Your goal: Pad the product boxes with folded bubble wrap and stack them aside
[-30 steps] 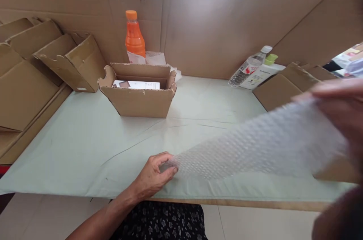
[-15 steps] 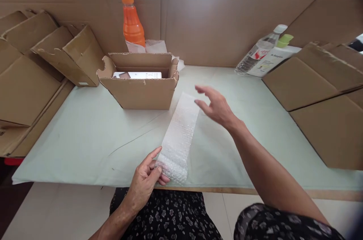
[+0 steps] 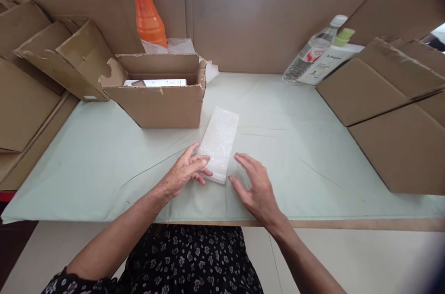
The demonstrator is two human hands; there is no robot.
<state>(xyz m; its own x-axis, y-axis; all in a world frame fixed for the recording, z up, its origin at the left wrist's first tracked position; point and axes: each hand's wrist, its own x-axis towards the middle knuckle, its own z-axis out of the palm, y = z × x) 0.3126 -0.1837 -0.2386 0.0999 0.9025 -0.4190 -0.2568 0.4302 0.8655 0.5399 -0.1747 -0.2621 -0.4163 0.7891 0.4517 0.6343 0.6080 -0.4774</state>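
Observation:
A strip of clear bubble wrap [image 3: 219, 143] lies on the cloth-covered table, folded into a narrow flat length. At its near left edge is my left hand [image 3: 189, 169], fingers spread, with the fingertips over or touching the wrap. My right hand [image 3: 255, 187] hovers just right of the strip's near end, thumb and fingers apart and nothing between them. Whether anything is inside the wrap I cannot make out. Beyond my left hand stands an open cardboard box [image 3: 167, 106] with a white printed box [image 3: 156, 82] inside.
An orange bottle [image 3: 148, 15] stands behind the box beside crumpled wrap [image 3: 182, 46]. Flattened and open cartons [image 3: 31, 94] crowd the left side. On the right are stacked cardboard boxes [image 3: 399, 145], a clear bottle [image 3: 313, 50] and a white bottle with a green cap [image 3: 330, 64].
The rolled near end of the bubble wrap has gone forward, so the strip is shorter. My left hand moved forward and loosened; my right hand came back toward me.

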